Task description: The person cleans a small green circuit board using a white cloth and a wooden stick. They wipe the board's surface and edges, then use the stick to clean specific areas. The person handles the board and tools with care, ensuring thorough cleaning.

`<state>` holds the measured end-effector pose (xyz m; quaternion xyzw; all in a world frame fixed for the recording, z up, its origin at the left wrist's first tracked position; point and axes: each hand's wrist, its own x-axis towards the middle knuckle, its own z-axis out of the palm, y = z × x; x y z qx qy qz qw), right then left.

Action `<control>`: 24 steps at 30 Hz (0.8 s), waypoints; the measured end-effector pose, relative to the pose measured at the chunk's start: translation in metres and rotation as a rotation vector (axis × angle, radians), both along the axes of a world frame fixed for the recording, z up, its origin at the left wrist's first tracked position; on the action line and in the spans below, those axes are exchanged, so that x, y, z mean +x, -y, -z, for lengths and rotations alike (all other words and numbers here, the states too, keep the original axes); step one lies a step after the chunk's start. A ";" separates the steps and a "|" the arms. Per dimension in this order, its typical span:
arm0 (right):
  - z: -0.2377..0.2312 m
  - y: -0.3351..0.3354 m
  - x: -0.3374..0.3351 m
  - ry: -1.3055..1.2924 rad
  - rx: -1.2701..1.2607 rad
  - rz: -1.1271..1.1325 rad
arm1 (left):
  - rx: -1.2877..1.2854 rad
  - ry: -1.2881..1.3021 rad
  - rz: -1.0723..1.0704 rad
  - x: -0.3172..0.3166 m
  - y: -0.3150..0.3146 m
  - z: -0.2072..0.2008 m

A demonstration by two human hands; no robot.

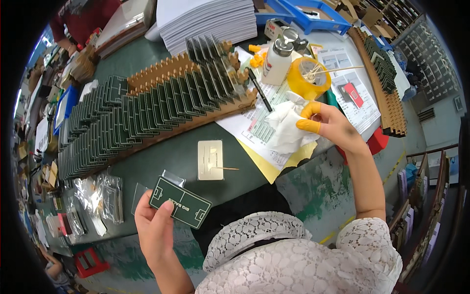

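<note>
My left hand (154, 225) holds a small dark green card (180, 202) with white line markings, gripped at its left end above the table's front edge. My right hand (329, 125), with yellow finger covers on two fingertips, pinches a crumpled white cloth (286, 128) lying on printed papers. A cream rectangular plate (210, 159) lies flat on the green table (166, 157) between both hands, with a thin wooden stick (226, 168) resting on its right edge.
Wooden slotted racks (156, 73) holding several upright green cards run across the table. A white pump bottle (276, 61), a yellow tape roll (308, 78) and a black pen (259, 90) stand near the papers. Clear plastic bags (105, 196) lie at left. Another person in red (83, 17) sits far back.
</note>
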<state>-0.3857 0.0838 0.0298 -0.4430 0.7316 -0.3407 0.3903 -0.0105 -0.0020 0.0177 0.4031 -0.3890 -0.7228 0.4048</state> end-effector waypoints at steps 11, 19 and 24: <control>-0.027 0.017 -0.015 0.460 -0.545 -0.076 | 0.002 -0.008 -0.021 -0.003 -0.001 -0.008; -0.049 0.073 -0.020 -1.345 -0.701 -0.067 | 0.010 -0.036 -0.014 0.000 0.000 -0.003; -0.026 0.094 -0.028 -1.582 -0.688 -0.040 | 0.043 0.000 0.016 0.003 0.002 0.000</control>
